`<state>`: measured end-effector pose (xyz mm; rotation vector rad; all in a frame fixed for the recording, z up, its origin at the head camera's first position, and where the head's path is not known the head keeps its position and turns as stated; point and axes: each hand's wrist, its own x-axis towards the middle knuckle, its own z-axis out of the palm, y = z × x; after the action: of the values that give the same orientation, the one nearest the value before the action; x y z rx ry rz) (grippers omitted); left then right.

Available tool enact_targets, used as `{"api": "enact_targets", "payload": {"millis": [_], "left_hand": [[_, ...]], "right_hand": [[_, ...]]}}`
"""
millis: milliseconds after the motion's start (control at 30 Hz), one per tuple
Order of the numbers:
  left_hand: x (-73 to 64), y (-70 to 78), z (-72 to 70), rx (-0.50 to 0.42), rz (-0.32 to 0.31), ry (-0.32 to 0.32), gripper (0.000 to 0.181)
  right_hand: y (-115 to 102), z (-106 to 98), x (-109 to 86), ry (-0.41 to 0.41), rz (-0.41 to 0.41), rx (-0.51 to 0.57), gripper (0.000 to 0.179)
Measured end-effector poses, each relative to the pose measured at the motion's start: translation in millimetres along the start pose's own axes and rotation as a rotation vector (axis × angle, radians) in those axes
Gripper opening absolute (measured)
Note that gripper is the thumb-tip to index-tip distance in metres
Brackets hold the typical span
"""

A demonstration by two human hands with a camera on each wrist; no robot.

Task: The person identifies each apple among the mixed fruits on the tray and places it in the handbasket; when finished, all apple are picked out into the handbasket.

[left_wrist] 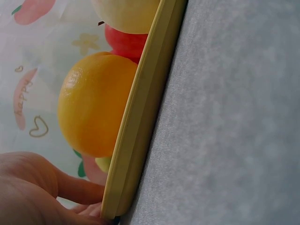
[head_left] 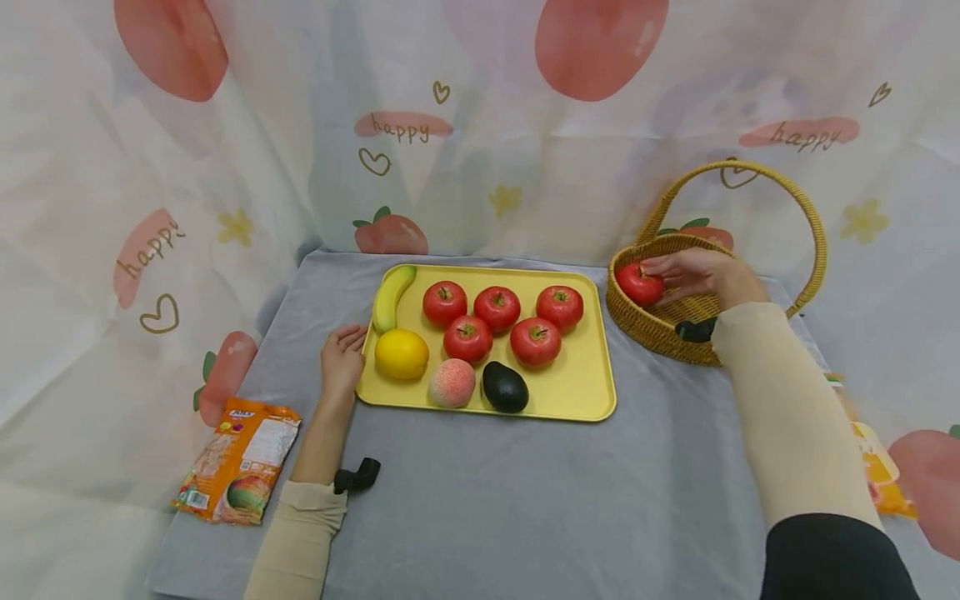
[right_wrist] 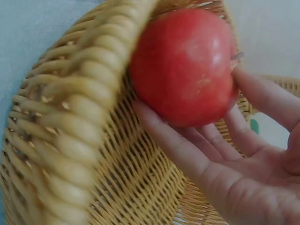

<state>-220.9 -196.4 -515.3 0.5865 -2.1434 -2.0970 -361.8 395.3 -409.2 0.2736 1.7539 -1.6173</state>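
Observation:
In the head view my right hand [head_left: 701, 275] holds a red apple [head_left: 640, 285] inside the wicker basket [head_left: 660, 335], near its left rim. The right wrist view shows my fingers under this apple [right_wrist: 185, 65] and my thumb by its stem. At the left edge of the yellow tray [head_left: 577, 392], my left hand [head_left: 343, 360] grips the rim; its fingertips are partly hidden in the left wrist view. On the tray lie several red apples [head_left: 536, 342], a banana [head_left: 392, 298], a lemon [head_left: 402, 354], a peach [head_left: 452, 383] and an avocado [head_left: 506, 387].
An orange snack bag [head_left: 240, 462] lies at the table's left edge. Another orange package [head_left: 881, 471] shows partly behind my right sleeve. The basket's tall handle [head_left: 813, 225] arches above my right hand. A printed curtain [head_left: 480, 167] hangs behind the grey-covered table [head_left: 525, 508].

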Motion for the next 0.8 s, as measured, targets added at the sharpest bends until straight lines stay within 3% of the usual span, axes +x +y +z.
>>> {"api": "enact_targets", "payload": {"millis": [233, 333, 433, 567, 800], "left_hand": [[-0.4, 0.6, -0.4, 0.01, 0.002, 0.001, 0.061], [-0.7, 0.9, 0.3, 0.004, 0.006, 0.006, 0.061], [-0.9, 1.5, 1.1, 0.0, 0.008, 0.006, 0.061], [-1.0, 2.3, 1.9, -0.001, 0.007, 0.002, 0.059], [-2.3, 3.2, 1.8, 0.009, 0.005, 0.005, 0.06]], "right_hand": [[10.8, 1.0, 2.5, 0.033, 0.018, 0.075, 0.028], [12.5, 0.4, 2.5, 0.051, 0.006, 0.058, 0.031], [11.5, -1.1, -0.3, 0.062, -0.014, -0.023, 0.036], [5.2, -3.5, -9.0, 0.094, -0.05, -0.084, 0.024], [-11.6, 6.9, -28.6, 0.133, -0.133, -0.076, 0.024]]}}
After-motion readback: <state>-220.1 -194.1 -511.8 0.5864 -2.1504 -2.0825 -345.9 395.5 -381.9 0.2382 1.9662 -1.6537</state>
